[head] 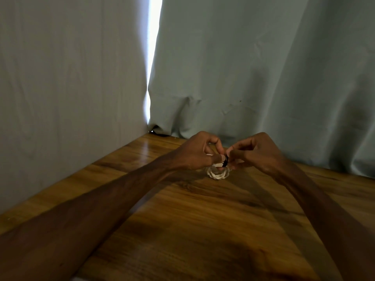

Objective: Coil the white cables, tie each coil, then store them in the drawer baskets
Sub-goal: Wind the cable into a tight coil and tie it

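**Supervisor:** Report hand states and position.

**Operator:** I read left to right. The left hand, just left of the white cable coil, is closed and pinches the coil's upper edge. The coil hangs low over the table; I cannot tell whether it touches. The black tie sits on top of the coil. The right hand, just right of the coil, is closed, its fingertips pinching that tie.

**Supervisor:** Failure modes?

**Operator:** In my judgement:
1. If the left pinch loosens before the tie is fastened, the loops spring apart.
2. If the right hand pulls unevenly, the tie catches only some turns or slips off.

**Supervisor:** Markings?

**Operator:** I read none on the coil, the tie, or the curtain behind the coil.
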### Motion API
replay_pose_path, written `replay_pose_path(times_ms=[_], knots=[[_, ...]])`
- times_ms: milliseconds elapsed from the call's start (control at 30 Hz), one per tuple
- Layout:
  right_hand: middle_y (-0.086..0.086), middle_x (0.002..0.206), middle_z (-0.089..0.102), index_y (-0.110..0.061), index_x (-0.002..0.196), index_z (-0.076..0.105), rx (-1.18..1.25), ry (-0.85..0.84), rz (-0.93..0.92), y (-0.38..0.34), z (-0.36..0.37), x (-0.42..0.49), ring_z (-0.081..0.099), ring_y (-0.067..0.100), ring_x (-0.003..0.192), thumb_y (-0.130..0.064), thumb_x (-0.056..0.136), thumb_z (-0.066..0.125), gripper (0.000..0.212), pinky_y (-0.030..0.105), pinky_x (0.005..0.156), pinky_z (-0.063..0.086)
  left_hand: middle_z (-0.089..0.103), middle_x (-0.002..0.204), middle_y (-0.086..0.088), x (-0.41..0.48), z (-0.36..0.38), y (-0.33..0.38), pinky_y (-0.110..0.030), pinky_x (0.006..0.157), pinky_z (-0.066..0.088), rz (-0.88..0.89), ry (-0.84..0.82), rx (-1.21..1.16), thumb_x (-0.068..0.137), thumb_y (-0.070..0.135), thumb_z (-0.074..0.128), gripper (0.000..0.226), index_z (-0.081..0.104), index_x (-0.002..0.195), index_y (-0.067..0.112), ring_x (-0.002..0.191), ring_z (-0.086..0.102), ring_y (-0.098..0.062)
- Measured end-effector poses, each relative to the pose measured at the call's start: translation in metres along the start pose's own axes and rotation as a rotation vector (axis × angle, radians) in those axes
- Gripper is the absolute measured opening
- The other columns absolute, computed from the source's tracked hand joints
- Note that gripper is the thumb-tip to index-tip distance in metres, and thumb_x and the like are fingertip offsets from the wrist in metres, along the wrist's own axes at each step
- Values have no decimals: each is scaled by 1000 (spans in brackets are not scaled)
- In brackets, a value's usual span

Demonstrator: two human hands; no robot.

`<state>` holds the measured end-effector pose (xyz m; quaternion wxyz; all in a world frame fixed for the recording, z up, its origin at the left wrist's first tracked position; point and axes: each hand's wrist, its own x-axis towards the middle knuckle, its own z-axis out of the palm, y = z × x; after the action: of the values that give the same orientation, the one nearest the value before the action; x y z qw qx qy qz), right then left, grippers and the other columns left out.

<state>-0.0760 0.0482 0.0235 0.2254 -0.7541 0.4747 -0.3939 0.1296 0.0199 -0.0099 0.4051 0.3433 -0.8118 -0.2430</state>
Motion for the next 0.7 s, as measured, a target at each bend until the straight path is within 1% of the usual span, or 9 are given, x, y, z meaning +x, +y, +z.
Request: replay_pose_path(times_ms=[67,167,300,333,400,467,533,633,700], knots=[[3,73,77,-13,84,81,-217,30,-109,-1,2,2,75,22,70,-8,89,73,11,32,68,63,78,80,-11,1,-2,-2,-57,71,62,11,-36,-26,91,17,75,11,70,95,10,74,76,-37],[-4,80,76,-17,86,79,-337,65,-200,-3,9,1,71,11,76,-13,91,69,12,21,69,55,78,85,-15,1,-7,-3,-47,74,61,12,-87,-77,94,12,73,14,67,100,1,79,77,-35],[-4,82,76,-15,88,76,-176,98,-206,1,10,2,72,11,78,-10,93,68,11,26,74,58,77,91,-20,2,-10,-3,-30,71,59,17,-110,-172,97,13,68,18,63,105,-3,81,77,-27],[-2,80,76,-15,86,76,-132,111,-192,2,9,2,73,13,75,-9,93,68,13,28,73,59,76,92,-22,3,-10,-3,-31,71,59,10,-89,-182,98,17,68,20,64,105,-1,81,76,-28],[3,77,77,-13,84,76,-67,131,-149,4,9,3,74,20,73,-6,93,66,15,35,70,61,75,99,-21,4,-6,-5,-49,84,61,-21,-42,-213,97,30,67,27,67,104,3,90,74,-36],[8,75,76,-11,83,75,-30,139,-108,5,9,3,75,28,73,-2,92,63,17,39,67,62,77,103,-15,4,-1,-4,-57,98,55,-49,-39,-238,97,41,64,35,70,105,7,101,74,-34],[10,74,76,-8,84,74,2,133,-73,5,9,4,75,32,73,0,91,63,16,38,63,63,78,99,-13,2,2,0,-54,99,55,-61,-97,-231,99,45,62,35,71,105,12,99,75,-29],[11,72,76,-8,84,72,39,147,-53,4,7,5,76,30,70,2,92,62,16,37,59,62,79,93,-12,0,3,7,-38,88,60,-10,-125,-169,100,32,65,24,70,99,9,91,77,-25],[9,72,76,-10,85,71,48,174,-61,5,7,6,76,26,69,2,93,60,18,32,57,61,79,93,-9,0,2,7,-35,85,60,30,-106,-133,99,29,67,24,69,101,6,90,77,-23]])
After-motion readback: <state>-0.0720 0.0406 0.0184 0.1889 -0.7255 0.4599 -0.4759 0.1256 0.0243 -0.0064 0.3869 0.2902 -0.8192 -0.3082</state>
